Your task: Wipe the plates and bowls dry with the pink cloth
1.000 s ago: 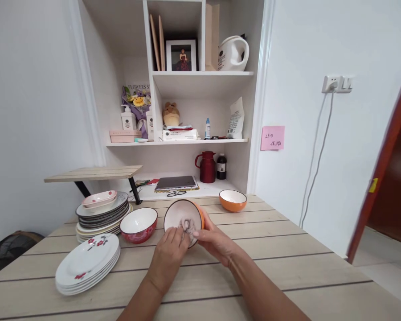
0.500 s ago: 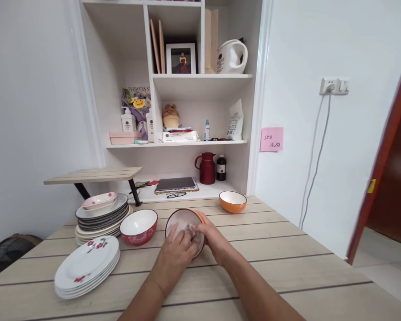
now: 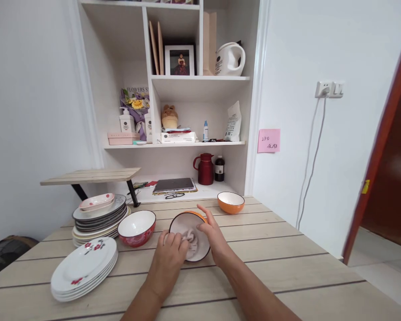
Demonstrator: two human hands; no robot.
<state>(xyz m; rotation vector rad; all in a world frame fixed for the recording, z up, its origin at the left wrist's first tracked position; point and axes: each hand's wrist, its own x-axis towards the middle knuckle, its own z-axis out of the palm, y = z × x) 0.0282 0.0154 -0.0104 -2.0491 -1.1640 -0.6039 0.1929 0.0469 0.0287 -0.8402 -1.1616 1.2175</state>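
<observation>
An orange bowl point(image 3: 182, 223) with a dark rim and pale inside is tilted towards me, its mouth facing me. A crumpled greyish cloth point(image 3: 191, 243) lies in it. My left hand point(image 3: 170, 254) is closed over the bowl's left rim, with the fingertips curled just inside beside the cloth. On the right side my right hand point(image 3: 215, 236) holds the rim, its thumb at the inner edge and the index finger raised off; its other fingers are hidden. Left of the bowl stands a red patterned bowl point(image 3: 137, 228), and behind to the right a second orange bowl point(image 3: 231, 203).
White floral plates point(image 3: 83, 267) are stacked at the front left. Behind them is a taller plate stack point(image 3: 100, 218) with small pink dishes on top, near a raised wooden stand point(image 3: 90, 176). A laptop point(image 3: 173, 184) and red jug point(image 3: 205, 169) sit on the back shelf.
My left hand has come out of the bowl's inside and moved left onto its rim, leaving the cloth inside. My right index finger has lifted. The view has shifted slightly.
</observation>
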